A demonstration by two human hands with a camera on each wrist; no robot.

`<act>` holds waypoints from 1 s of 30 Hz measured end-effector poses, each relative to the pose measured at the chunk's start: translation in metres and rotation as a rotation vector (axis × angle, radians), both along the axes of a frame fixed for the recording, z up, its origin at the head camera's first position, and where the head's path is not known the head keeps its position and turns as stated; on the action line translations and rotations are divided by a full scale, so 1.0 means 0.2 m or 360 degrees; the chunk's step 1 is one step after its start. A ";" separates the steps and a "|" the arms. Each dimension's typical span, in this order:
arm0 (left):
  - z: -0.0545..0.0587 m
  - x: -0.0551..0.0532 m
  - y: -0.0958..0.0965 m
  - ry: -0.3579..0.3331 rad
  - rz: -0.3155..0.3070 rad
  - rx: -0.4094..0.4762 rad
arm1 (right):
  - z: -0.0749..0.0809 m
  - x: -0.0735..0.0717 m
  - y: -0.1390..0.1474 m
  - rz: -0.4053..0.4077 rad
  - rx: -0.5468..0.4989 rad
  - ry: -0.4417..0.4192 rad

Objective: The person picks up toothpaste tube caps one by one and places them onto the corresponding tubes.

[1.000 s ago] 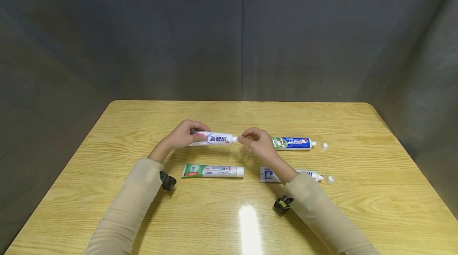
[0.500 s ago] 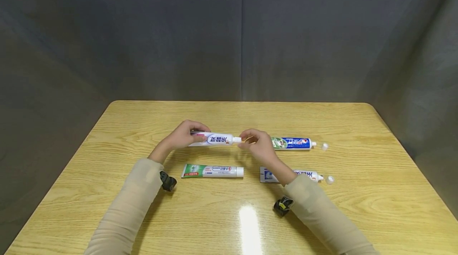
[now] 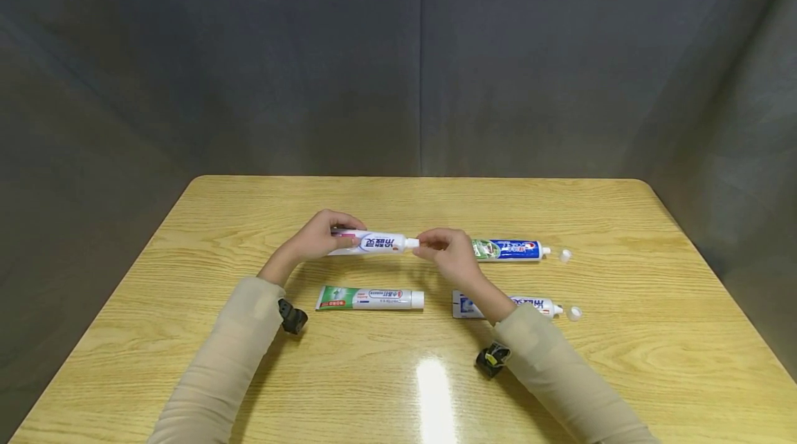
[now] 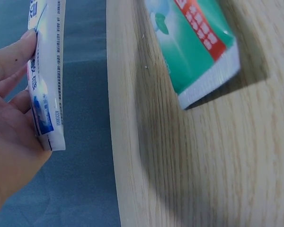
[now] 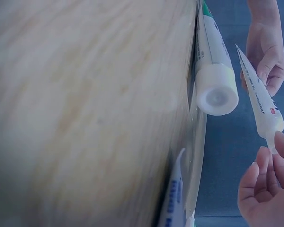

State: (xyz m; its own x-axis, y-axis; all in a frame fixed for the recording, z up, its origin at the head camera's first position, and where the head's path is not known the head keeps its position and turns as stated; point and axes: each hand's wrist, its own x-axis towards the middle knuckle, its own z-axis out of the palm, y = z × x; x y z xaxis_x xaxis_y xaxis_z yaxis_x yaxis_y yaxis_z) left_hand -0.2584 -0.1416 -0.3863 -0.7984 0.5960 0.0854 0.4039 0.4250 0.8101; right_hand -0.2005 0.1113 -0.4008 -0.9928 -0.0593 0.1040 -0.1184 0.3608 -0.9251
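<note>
My left hand (image 3: 317, 235) grips a white toothpaste tube (image 3: 378, 242) with purple-blue lettering, thumb on the near side, holding it level above the table. The tube's narrow white cap end (image 3: 411, 243) points right. My right hand (image 3: 454, 254) pinches that end between thumb and fingers; its fingertips hide part of it. In the right wrist view, the right hand (image 5: 270, 194) meets the tip of the tube (image 5: 258, 99). The left wrist view shows the tube's flat tail (image 4: 54, 127) by the left palm.
A green-and-white toothpaste tube (image 3: 370, 297) with its cap on lies nearer me. Two uncapped tubes, a blue-green one (image 3: 513, 250) and a white-blue one (image 3: 542, 306), lie at right. Beside their nozzles are loose white caps, the far one (image 3: 565, 255) and the near one (image 3: 574, 313).
The right fingers have loosened around the tube's tip, spread slightly, then closed on it again. My left hand and the tube stay nearly still, and the tubes on the table have not moved.
</note>
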 end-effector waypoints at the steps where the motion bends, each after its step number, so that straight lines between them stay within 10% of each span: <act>1: 0.00 0.00 0.00 -0.0001 0.0001 0.0000 | 0.00 0.00 0.00 0.0001 -0.0005 -0.0014; 30: 0.01 0.00 0.00 -0.0003 0.0027 -0.0018 | 0.01 0.00 0.00 0.0088 0.0014 -0.0102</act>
State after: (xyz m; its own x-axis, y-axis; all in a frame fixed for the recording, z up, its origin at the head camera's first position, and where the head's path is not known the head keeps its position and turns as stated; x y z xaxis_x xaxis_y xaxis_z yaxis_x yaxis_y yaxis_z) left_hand -0.2579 -0.1408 -0.3845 -0.8085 0.5834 0.0773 0.3953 0.4411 0.8057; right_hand -0.2009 0.1107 -0.3994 -0.9926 -0.1152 0.0394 -0.0789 0.3632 -0.9283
